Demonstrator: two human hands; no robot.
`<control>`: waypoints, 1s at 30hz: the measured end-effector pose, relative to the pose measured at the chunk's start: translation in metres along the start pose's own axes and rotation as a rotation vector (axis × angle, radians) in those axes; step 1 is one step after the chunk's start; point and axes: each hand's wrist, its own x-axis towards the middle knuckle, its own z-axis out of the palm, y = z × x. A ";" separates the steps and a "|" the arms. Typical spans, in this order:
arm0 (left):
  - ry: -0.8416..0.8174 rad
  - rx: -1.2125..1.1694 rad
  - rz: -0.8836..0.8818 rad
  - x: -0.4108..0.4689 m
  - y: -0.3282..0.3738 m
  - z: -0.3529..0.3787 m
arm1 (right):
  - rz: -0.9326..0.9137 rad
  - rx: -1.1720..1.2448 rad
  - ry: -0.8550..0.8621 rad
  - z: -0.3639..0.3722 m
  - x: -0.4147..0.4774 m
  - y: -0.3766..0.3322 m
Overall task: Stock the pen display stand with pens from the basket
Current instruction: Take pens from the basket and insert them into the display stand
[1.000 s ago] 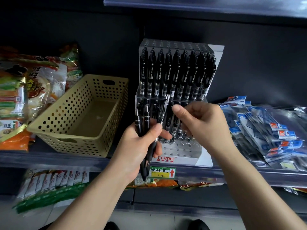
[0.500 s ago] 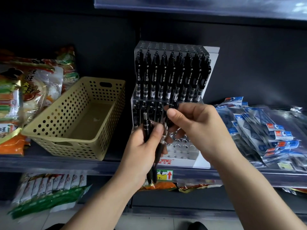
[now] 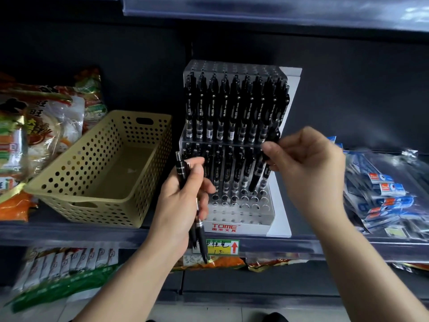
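On the stand (image 3: 241, 220) base, beside the left hand's (image 3: 183, 201) pens (image 3: 201, 231): red TOME.

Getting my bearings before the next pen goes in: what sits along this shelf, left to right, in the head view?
Snack bags → beige basket → pen display stand → bagged pen packs. Left hand, gripping spare pens, and right hand, pinching one pen, overlap the stand, so they are left out.
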 end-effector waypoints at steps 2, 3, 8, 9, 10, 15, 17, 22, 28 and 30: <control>-0.002 -0.025 -0.002 -0.001 -0.001 0.002 | -0.021 -0.034 0.010 0.004 -0.005 0.008; -0.006 -0.026 0.004 0.000 -0.002 0.002 | -0.041 -0.045 0.017 0.006 -0.007 0.009; -0.006 0.011 0.091 0.003 -0.008 0.001 | -0.112 -0.050 0.063 0.008 -0.010 0.014; -0.012 0.016 0.108 0.003 -0.008 0.000 | -0.122 -0.057 0.064 0.008 -0.011 0.014; -0.021 0.022 0.120 0.003 -0.008 0.000 | -0.130 -0.063 0.064 0.009 -0.011 0.014; -0.014 0.002 0.135 0.002 -0.006 0.000 | -0.148 -0.114 0.069 0.010 -0.012 0.013; -0.006 -0.011 0.137 0.003 -0.005 0.000 | -0.155 -0.129 0.068 0.011 -0.012 0.012; 0.004 0.003 0.155 0.004 -0.006 0.000 | -0.169 -0.178 0.024 0.014 -0.014 0.015; -0.014 0.016 0.165 0.003 -0.003 -0.001 | -0.141 -0.324 -0.038 0.019 -0.019 0.022; -0.017 0.011 0.157 0.002 -0.002 -0.002 | -0.119 -0.355 -0.057 0.019 -0.019 0.023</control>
